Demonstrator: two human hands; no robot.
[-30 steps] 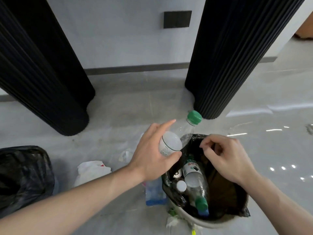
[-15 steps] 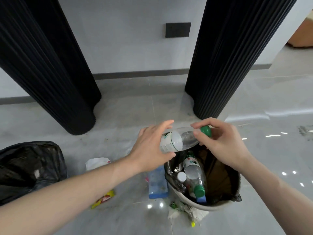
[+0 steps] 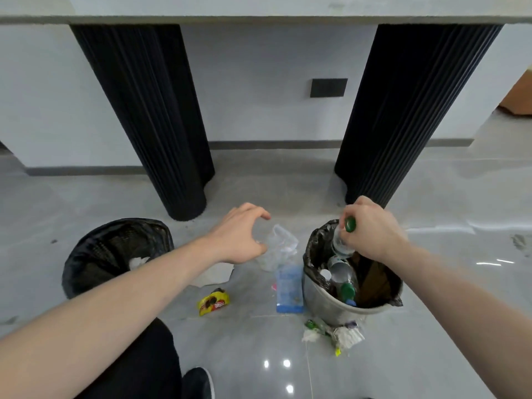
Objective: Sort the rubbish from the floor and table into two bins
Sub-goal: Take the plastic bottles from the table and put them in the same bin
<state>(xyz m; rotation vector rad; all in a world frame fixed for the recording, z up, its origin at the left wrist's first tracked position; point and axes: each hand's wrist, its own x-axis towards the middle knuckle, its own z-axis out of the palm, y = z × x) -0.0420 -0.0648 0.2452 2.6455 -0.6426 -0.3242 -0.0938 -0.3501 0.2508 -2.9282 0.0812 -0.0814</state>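
A glossy grey floor (image 3: 259, 355) runs under a table carried on two black fluted legs (image 3: 161, 125), with a pale wall behind. The step in hand looks like dropping a plastic bottle into the bottle bin: the right hand (image 3: 371, 234) grips the clear bottle (image 3: 338, 241) by its neck, fingers curled about the green cap (image 3: 350, 224), and holds it base-down over the far rim of the right bin (image 3: 325, 303), a grey tub lined with a black bag. Directly below that hand the bin already holds several bottles, one with a green cap and one with a white cap. The left hand (image 3: 243, 234) hangs free with fingers loosely curved and holds nothing; just to its right lies a crumpled clear plastic bag (image 3: 280, 249), and nearer the person than that a blue packet (image 3: 288, 289) touches the bin wall. Under the left wrist lies a white sheet (image 3: 214, 275), with a yellow wrapper (image 3: 214, 302) nearer the person again. Well to the left of that hand stands the left bin (image 3: 95, 249), black-lined, with a white scrap showing inside. The next move probably calls for letting the bottle go so that it falls clear of the rim, then reaching for the bag. More crumpled scraps (image 3: 336, 334) lie at the right bin's foot.
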